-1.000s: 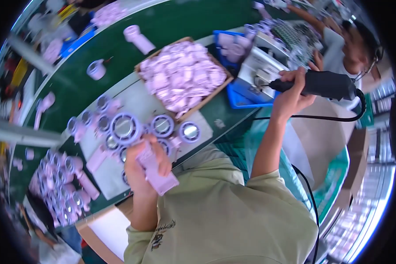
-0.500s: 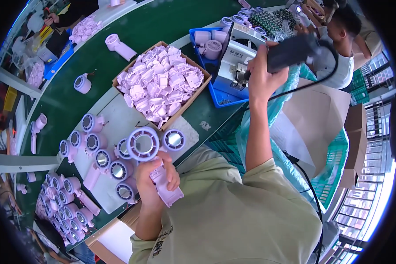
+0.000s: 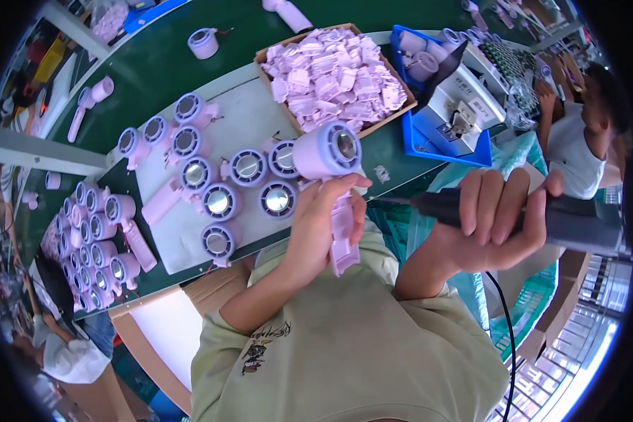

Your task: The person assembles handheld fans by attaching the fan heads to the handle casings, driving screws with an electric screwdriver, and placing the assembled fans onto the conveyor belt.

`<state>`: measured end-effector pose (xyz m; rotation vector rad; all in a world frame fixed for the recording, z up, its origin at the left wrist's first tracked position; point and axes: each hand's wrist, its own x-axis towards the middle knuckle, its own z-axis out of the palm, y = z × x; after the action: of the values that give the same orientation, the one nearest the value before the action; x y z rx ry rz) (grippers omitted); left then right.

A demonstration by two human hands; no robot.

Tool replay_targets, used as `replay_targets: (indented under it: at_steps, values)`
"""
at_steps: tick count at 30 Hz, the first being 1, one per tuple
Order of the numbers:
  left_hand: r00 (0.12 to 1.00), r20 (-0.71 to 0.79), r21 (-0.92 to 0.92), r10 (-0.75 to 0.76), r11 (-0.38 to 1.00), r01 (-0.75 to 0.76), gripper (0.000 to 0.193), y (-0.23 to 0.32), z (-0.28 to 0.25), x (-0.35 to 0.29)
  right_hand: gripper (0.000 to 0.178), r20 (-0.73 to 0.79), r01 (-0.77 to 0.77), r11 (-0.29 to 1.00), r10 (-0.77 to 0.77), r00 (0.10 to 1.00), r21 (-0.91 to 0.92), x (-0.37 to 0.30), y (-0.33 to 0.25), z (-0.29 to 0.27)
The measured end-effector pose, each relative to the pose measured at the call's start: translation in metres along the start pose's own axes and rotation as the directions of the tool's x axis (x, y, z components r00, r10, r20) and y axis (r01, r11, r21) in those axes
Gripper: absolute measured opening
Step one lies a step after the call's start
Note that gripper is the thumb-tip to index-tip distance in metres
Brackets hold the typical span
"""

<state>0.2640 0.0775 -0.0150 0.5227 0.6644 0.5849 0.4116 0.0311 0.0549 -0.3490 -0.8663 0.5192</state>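
My left hand (image 3: 315, 224) is closed around the handle of a pink handheld fan (image 3: 325, 152), whose round head tilts to the right. My right hand (image 3: 503, 214) grips a black corded electric screwdriver (image 3: 580, 224). The thin bit points left at the fan's neck, close to my left fingers; whether it touches cannot be made out. Several pink fans (image 3: 219, 201) with round silvery centres stand on a white board (image 3: 172, 243) just left of my left hand. A loose pink handle piece (image 3: 163, 202) lies among them.
A cardboard box (image 3: 389, 121) heaped with pink plastic shells is beyond my hands. Right of it, a blue tray (image 3: 418, 145) holds a metal screw feeder (image 3: 464, 105). More fans (image 3: 98, 253) crowd the left side. A co-worker (image 3: 577, 133) sits far right, near a green crate (image 3: 534, 302).
My right hand has brought the screwdriver from the screw feeder down and back to the fan. My left hand has turned the fan sideways. The whole view has shifted.
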Motion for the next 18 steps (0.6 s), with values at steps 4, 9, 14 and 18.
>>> replay_targets:
  at_steps: [4,9,14,18]
  values:
    - [1.000,0.022,-0.034,-0.011,0.999,0.011,0.034,-0.001,-0.001,0.000,0.016,0.163,-0.076,0.997,0.075,0.984,0.001,-0.011,0.010,0.012]
    - [1.000,0.016,-0.031,0.010,0.999,-0.010,0.033,0.000,-0.004,-0.003,0.020,0.133,-0.126,0.991,0.132,0.982,-0.054,-0.018,0.018,0.018]
    - [0.994,-0.095,0.050,0.061,0.997,-0.056,0.033,-0.003,0.003,-0.008,0.022,0.046,-0.200,0.978,0.202,0.978,-0.056,-0.029,0.022,0.022]
    - [0.999,-0.031,-0.005,0.013,1.000,-0.013,0.033,-0.002,0.004,-0.008,0.022,0.053,-0.190,0.981,0.192,0.980,-0.042,-0.030,0.019,0.022]
